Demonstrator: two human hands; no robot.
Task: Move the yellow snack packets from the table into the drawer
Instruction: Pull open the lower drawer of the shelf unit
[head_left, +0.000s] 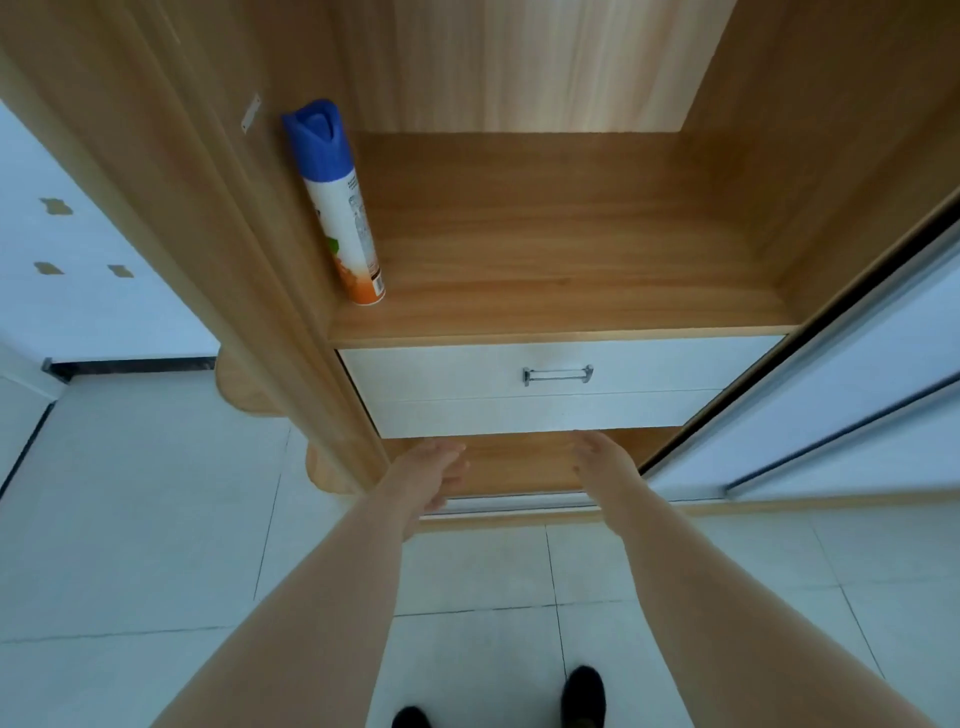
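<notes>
White laminate faces the drawer (550, 387), which sits shut beneath the wooden shelf (561, 260) of the wardrobe; its small metal handle (557, 375) lies across the middle of the front panel, untouched; no yellow packet shows anywhere in view, so I cannot tell where the snacks are. Just below the drawer's lower edge both my hands reach forward side by side, apart from one another and holding nothing; my left hand (434, 475) is turned palm inward with its fingers (447, 452) loosely spread and pointing toward the drawer; my right hand (597, 462) mirrors it, its fingers (584, 441) relaxed, slightly curled and parted, their tips near the bottom of the white front; neither hand touches the drawer or the handle. Under my hands runs a lower wooden ledge (519, 467) and a pale sliding-door track (514, 503). On the shelf above, at its left front corner, a spray can (337, 208) with a blue cap stands against the side wall of the wardrobe. To the right, a pale sliding door (857, 395) stands pushed aside; pale floor tiles (156, 519) spread below, and the dark toes of my shoes (584, 693) show at the bottom edge.
</notes>
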